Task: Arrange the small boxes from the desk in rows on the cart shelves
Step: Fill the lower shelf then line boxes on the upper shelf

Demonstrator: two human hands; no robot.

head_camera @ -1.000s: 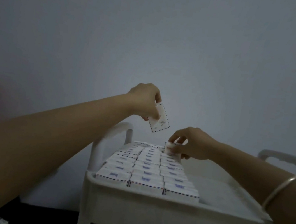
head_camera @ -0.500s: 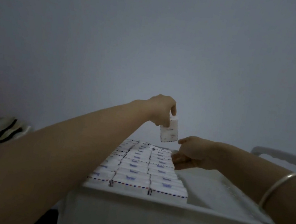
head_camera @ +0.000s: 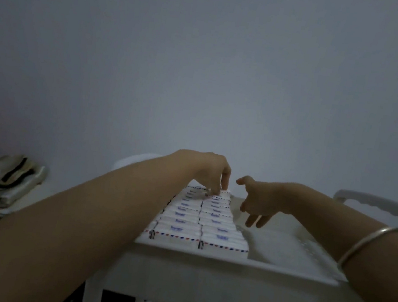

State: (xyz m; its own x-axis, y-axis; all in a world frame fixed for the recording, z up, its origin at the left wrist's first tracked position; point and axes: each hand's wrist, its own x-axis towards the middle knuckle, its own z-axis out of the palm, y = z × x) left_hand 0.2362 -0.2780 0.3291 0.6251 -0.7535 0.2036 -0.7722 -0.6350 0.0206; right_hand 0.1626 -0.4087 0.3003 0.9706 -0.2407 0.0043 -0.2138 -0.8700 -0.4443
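Small boxes (head_camera: 223,243) show white faces with red-blue dashed edges; left hand (head_camera: 209,171) pinches one, right hand (head_camera: 262,199) splayed

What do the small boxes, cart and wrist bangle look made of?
Small boxes: likely matte printed cardboard, with sharp folded edges and striped borders. Cart: probably white moulded plastic, given its thick rounded rim. Bangle: seemingly polished metal, with a silvery sheen.

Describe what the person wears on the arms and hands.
The left hand and the right hand wear no gloves, and no sleeves are in view. A thin, silver-coloured bangle circles the right wrist. Rings cannot be made out in this dim light.
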